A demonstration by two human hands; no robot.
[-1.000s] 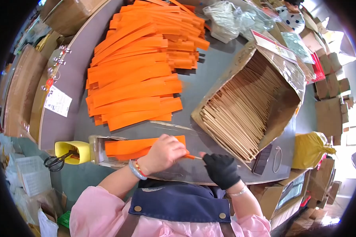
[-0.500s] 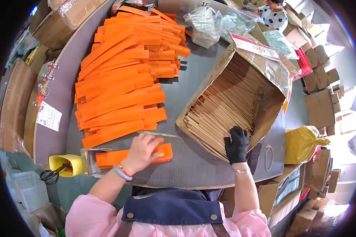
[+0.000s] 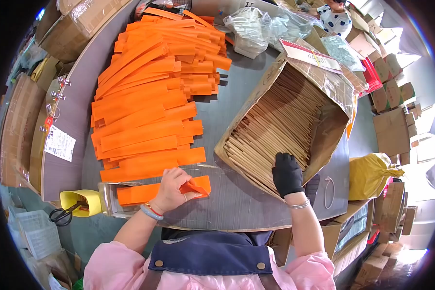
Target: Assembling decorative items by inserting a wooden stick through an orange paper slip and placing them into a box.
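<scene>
My left hand (image 3: pixel 174 188) is closed on an orange paper sleeve (image 3: pixel 196 187), pinching and bending it near its right end. Below it, another flat orange sleeve (image 3: pixel 139 195) lies in a low clear tray (image 3: pixel 110 199). My right hand (image 3: pixel 288 175), in a black glove with bare fingertips, reaches into the near corner of an open cardboard box (image 3: pixel 253 99). Its curled fingers close over thin wooden sticks (image 3: pixel 270 128), which fill the box in a slanted layer. What lies under its fingertips is hidden. Beyond my left hand spreads a large overlapping pile of orange sleeves (image 3: pixel 145 104).
A yellow container (image 3: pixel 79 202) with black scissors (image 3: pixel 60 216) hangs by the table's left edge. Clear plastic bags (image 3: pixel 251 29) lie at the back. A rubber band (image 3: pixel 329 193) and a yellow sack (image 3: pixel 369 176) are on the right. Another person (image 3: pixel 335 21) is at the far right.
My left hand has drawn an orange sleeve from the near end of the pile and bent it. The fingers of my right hand have curled more over the sticks.
</scene>
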